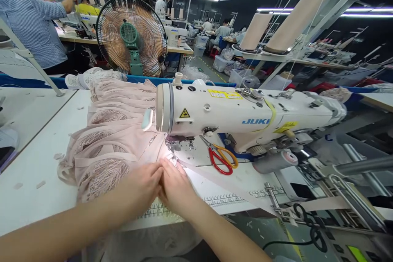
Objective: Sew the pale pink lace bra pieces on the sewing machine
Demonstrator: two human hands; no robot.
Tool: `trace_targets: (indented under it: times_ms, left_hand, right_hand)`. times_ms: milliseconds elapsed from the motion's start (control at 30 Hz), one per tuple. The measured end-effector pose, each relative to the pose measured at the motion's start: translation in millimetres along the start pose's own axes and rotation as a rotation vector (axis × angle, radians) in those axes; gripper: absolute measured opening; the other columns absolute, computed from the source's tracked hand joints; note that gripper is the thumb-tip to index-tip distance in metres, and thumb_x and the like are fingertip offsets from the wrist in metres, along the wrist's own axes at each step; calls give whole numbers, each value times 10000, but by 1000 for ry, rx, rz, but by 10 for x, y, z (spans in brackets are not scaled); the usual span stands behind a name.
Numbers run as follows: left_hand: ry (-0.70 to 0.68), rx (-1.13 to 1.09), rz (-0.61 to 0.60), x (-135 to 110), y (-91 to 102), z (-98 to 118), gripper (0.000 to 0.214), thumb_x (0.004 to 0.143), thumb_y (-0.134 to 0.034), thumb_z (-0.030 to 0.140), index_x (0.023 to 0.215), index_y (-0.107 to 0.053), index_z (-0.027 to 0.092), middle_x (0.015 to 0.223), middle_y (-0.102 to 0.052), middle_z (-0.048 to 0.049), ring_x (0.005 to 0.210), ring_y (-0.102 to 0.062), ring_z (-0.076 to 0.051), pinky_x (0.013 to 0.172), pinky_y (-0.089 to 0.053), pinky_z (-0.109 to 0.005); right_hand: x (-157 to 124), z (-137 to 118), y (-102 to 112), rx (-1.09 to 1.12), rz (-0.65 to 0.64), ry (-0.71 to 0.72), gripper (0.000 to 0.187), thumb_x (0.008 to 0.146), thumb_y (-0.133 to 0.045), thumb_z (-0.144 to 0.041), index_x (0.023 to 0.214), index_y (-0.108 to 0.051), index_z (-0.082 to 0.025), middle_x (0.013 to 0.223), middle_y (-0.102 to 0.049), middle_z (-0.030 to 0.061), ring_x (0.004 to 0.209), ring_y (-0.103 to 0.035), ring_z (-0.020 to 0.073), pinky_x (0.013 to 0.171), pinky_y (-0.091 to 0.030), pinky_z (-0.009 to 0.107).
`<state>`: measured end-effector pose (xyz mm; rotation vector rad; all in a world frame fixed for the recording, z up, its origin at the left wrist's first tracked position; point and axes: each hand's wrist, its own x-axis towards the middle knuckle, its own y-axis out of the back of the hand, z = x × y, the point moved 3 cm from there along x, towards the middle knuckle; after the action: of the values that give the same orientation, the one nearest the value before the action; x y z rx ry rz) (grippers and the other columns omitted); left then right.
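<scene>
A white sewing machine (227,110) lies across the table, its lamp lighting the needle area. Close in front of the needle, my left hand (144,182) and my right hand (176,180) touch each other, fingers closed on pale pink fabric (156,149). The fingertips are partly hidden, but both pinch the cloth's edge. To the left spreads a heap of pink lace garments (104,139), joined to the cloth at the needle. A pale pink strip (221,182) runs from the right side toward my right hand. Scissors (222,157) with one red and one orange handle lie beside the machine bed.
A ruler tape (227,199) is stuck along the table's front edge. A grey thread spool (276,161) lies under the machine arm. Behind the table stand a large fan (130,35) and big thread cones (256,30). A person in a striped shirt (33,28) works at the left.
</scene>
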<state>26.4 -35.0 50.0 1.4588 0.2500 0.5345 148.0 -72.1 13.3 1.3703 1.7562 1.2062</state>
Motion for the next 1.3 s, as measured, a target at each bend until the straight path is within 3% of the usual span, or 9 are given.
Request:
trace_targets:
  times_ms: [100, 233, 433, 667, 1100, 1300]
  left_hand:
    - [-52, 148, -6, -193, -181, 19, 479, 842, -371, 59, 1302, -504, 52, 1328, -549, -176, 1218, -505, -266, 1013, -435, -392]
    - [-82, 192, -40, -256, -303, -286, 508, 877, -385, 64, 1377, -443, 130, 1391, -514, -114, 1218, -513, -245, 1006, -428, -388]
    - [-183, 214, 14, -165, -228, -554, 363, 952, -396, 138, 1276, -554, 184, 1386, -529, -54, 1212, -517, -235, 953, -471, -393]
    - [-233, 191, 135, -105, -318, -720, 359, 985, -332, 181, 1232, -593, 168, 1301, -603, -66, 1181, -546, -207, 943, -491, -370]
    - [-134, 141, 74, 131, -284, -881, 348, 943, -378, 121, 1184, -625, 169, 1293, -604, -99, 1179, -558, -225, 928, -506, -406]
    - [-92, 139, 57, 198, -316, -978, 359, 919, -401, 100, 1204, -612, 159, 1303, -596, -105, 1182, -555, -243, 926, -496, -429]
  right_hand:
    - [10, 42, 33, 7, -2, -22, 451, 927, -426, -222, 1345, -486, -66, 1457, -421, 149, 1371, -354, 263, 1136, -271, 507]
    - [35, 113, 133, 2, -22, -33, 447, 913, -461, -208, 1342, -495, -87, 1447, -442, 138, 1355, -380, 260, 1120, -315, 462]
    - [96, 118, 232, 9, -105, -70, 511, 899, -536, -252, 1373, -462, -75, 1465, -419, 132, 1362, -366, 258, 1116, -322, 427]
    - [181, 51, 204, -6, -127, -110, 545, 905, -546, -296, 1392, -436, -79, 1494, -369, 133, 1391, -312, 256, 1112, -315, 439]
    - [224, 24, 39, -83, 10, -122, 559, 881, -597, -348, 1359, -476, -85, 1452, -425, 173, 1361, -365, 283, 1048, -392, 457]
    - [255, 22, 20, -84, -3, -130, 571, 886, -592, -335, 1375, -455, -74, 1457, -420, 167, 1369, -352, 274, 1075, -363, 451]
